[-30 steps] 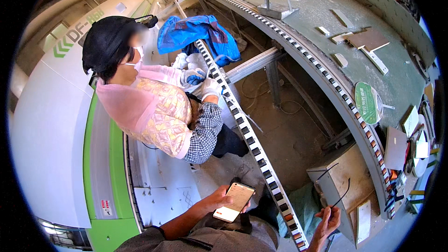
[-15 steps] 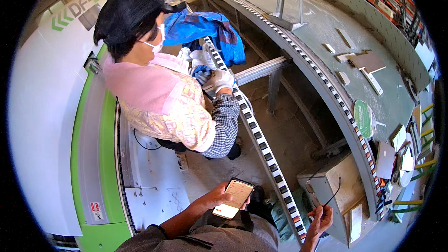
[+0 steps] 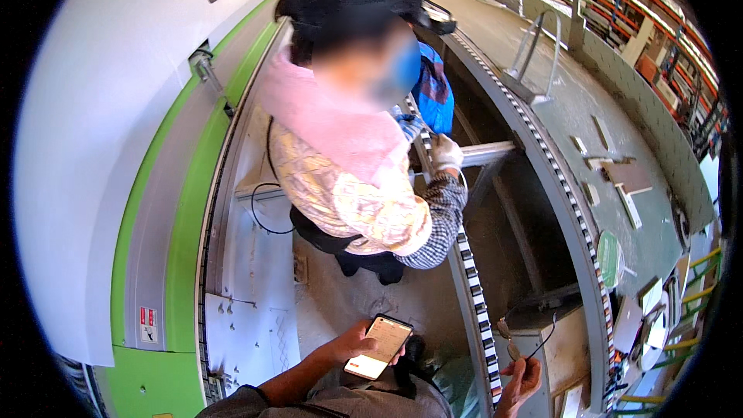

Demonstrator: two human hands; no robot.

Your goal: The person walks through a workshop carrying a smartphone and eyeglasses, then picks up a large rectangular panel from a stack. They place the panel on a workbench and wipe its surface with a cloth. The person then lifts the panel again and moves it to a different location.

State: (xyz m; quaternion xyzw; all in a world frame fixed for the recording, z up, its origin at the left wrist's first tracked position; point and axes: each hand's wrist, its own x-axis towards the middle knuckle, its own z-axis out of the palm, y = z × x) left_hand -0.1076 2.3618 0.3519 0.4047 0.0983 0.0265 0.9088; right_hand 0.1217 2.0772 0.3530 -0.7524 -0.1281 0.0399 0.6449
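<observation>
A smartphone (image 3: pixel 378 350) with a lit screen rests in my left hand (image 3: pixel 353 342), the thumb lying along its side. My right hand (image 3: pixel 523 385) is closed on a pair of glasses (image 3: pixel 505 329), pinched between the fingers; one dark curved temple sticks up. That hand is beside a striped roller rail (image 3: pixel 477 311). Ahead of me a co-worker (image 3: pixel 352 155) in a pink and patterned top and black cap leans over the same rail. The co-worker's white-gloved hand (image 3: pixel 446 152) touches it near a blue cloth (image 3: pixel 435 97).
A white and green machine (image 3: pixel 176 263) runs along the left. On the right a curved grey-green table (image 3: pixel 573 135) carries board offcuts (image 3: pixel 628 176) and a metal stand (image 3: pixel 534 70). A wooden box (image 3: pixel 567 356) stands just beyond my right hand. A crossbar (image 3: pixel 487 152) joins the rails.
My view has turned left, so the scene sits further right. The co-worker appears nearer, more upright, with the head turned more toward me. Both my hands keep their hold.
</observation>
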